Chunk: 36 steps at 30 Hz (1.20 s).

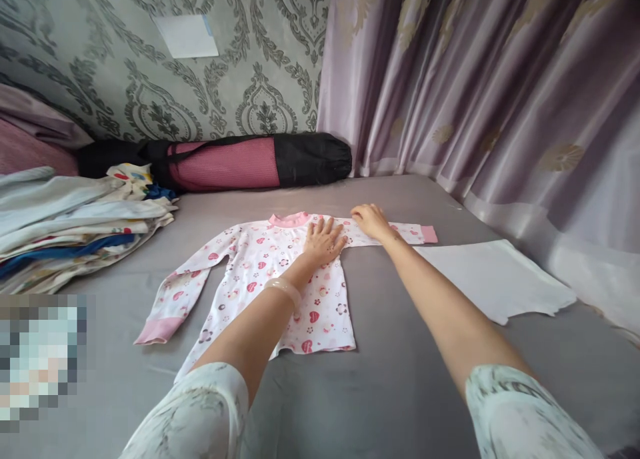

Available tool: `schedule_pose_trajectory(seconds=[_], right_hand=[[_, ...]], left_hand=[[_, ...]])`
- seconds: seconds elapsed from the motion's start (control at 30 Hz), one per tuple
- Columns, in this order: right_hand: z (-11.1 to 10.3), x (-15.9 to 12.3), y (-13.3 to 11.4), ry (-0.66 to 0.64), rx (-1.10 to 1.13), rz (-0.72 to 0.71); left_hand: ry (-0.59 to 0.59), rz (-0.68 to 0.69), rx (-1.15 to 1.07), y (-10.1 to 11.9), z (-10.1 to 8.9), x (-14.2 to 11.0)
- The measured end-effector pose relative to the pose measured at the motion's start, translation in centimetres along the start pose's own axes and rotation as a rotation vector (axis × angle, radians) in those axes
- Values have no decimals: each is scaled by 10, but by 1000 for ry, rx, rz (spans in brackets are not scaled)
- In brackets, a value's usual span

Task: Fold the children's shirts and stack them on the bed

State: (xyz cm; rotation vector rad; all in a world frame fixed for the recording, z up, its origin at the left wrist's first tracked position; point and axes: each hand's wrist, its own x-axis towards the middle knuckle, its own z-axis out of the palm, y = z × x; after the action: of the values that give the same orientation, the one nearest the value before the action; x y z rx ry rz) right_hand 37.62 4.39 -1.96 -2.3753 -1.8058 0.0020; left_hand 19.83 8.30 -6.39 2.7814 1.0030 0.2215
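A child's long-sleeved shirt (263, 266), white with pink and red prints and a pink collar and cuffs, lies spread on the grey bed sheet. One sleeve bends down toward the lower left; the other stretches out straight to the right. My left hand (324, 242) presses flat on the upper chest of the shirt, fingers spread, with a pale bangle on the wrist. Over the upper edge of the right-side sleeve, near the shoulder, my right hand (371, 222) has its fingers bent and closed on the fabric. The fingertips are partly hidden.
A heap of clothes (75, 226) is piled on the left. A long black and pink bag (227, 164) lies along the patterned wall. To the right rests a flat white cloth or sheet (493, 279), with purple curtains (450, 79) behind it. The lower left corner is pixelated.
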Motion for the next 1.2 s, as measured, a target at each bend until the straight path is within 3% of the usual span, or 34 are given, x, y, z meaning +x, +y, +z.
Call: schedule_pose_trajectory(seconds=[0.13, 0.37, 0.57, 0.87, 1.2], right_hand=[[19, 17, -29, -2, 25, 18], [38, 16, -24, 81, 41, 45], [34, -4, -31, 84, 114, 122], [36, -41, -35, -18, 257, -179], [29, -43, -17, -184, 61, 41]], left_hand=[[-12, -7, -1, 1, -1, 1], [12, -19, -10, 1, 1, 1], [9, -27, -34, 1, 3, 2], [11, -23, -19, -1, 5, 2], [22, -12, -11, 0, 2, 0]])
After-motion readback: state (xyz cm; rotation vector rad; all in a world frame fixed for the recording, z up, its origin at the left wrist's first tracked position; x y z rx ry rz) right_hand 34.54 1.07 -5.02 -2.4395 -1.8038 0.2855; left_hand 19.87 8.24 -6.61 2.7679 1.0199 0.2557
